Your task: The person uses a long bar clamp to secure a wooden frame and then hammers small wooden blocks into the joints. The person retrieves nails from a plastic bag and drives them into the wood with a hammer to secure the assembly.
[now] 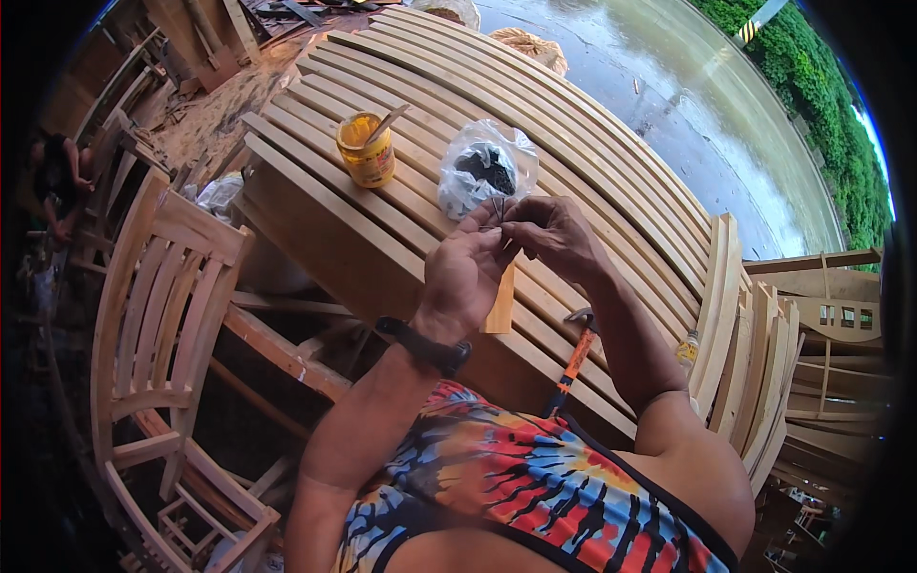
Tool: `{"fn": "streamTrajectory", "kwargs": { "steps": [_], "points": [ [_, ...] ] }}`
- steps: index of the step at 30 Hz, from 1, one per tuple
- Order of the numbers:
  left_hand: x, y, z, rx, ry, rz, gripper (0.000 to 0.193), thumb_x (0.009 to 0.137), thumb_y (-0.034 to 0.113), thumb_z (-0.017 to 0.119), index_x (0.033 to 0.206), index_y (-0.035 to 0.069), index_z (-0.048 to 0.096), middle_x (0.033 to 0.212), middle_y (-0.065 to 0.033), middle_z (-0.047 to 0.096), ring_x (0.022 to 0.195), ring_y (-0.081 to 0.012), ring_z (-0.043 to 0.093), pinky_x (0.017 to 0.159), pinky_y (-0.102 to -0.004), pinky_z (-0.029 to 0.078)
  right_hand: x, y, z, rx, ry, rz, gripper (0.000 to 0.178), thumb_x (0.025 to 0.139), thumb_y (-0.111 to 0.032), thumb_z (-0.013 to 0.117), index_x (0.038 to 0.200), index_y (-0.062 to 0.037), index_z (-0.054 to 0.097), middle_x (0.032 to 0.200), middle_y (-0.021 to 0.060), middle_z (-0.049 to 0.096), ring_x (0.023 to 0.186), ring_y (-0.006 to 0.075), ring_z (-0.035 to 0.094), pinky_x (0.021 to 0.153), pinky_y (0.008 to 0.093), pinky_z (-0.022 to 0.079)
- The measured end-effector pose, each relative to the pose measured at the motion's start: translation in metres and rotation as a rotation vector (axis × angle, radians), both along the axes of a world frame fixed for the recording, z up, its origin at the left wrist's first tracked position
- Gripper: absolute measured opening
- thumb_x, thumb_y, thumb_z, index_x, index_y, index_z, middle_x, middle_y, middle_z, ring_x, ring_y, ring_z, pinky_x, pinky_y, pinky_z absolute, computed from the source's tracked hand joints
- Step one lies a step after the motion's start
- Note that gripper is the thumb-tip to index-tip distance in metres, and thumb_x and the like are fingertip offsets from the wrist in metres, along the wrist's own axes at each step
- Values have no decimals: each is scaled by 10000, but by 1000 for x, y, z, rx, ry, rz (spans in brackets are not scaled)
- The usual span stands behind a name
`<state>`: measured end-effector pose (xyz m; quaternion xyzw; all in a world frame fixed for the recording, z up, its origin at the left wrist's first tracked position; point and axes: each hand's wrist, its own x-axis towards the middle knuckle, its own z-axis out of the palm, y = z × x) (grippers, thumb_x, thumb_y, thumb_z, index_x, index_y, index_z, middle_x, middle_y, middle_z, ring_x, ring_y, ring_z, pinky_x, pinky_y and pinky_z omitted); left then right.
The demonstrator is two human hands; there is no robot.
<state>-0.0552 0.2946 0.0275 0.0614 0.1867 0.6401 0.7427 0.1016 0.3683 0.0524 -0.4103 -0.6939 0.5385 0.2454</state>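
Observation:
My left hand (458, 272) and my right hand (552, 235) meet above the wooden slats, fingertips together. Thin dark nails (500, 208) stick up from between the fingers; how many is too small to tell. Just beyond my hands an open clear plastic bag (521, 153) holds a dark heap of what look like nails. To its left stands a yellow glue jar (366, 151) with a wooden stick (387, 124) leaning in it. A hammer (574, 358) with an orange and black handle lies nearer my body, and a flat wood block (501, 304) is below my hands.
Long wooden slats (420, 72) lie side by side as the work surface. A slatted wooden chair (172, 315) stands at left, with a person (65, 177) behind it. Curved wooden pieces (750, 344) and a small bottle (687, 350) are at right. Water (659, 105) lies beyond.

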Motion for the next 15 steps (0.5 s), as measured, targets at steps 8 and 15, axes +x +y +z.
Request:
{"fn": "streamTrajectory", "kwargs": {
  "steps": [8,15],
  "points": [
    [-3,0,-17,-15,-100,-36,418,1009,44,389,1415,-38,444,1319,-161,582,1231,-273,582,1132,-419,444,3,-2,-9,18,-123,7,221,898,-176,690,942,29,761,797,89,728,734,117,654,710,310,539],
    [-15,2,-16,-77,-211,-62,546,1086,370,357,1412,-58,446,1371,-212,583,1321,-334,548,1185,-489,388,10,-2,-3,128,-107,-43,192,949,-128,672,1017,39,739,792,32,695,646,75,580,594,242,483]
  ]
}}
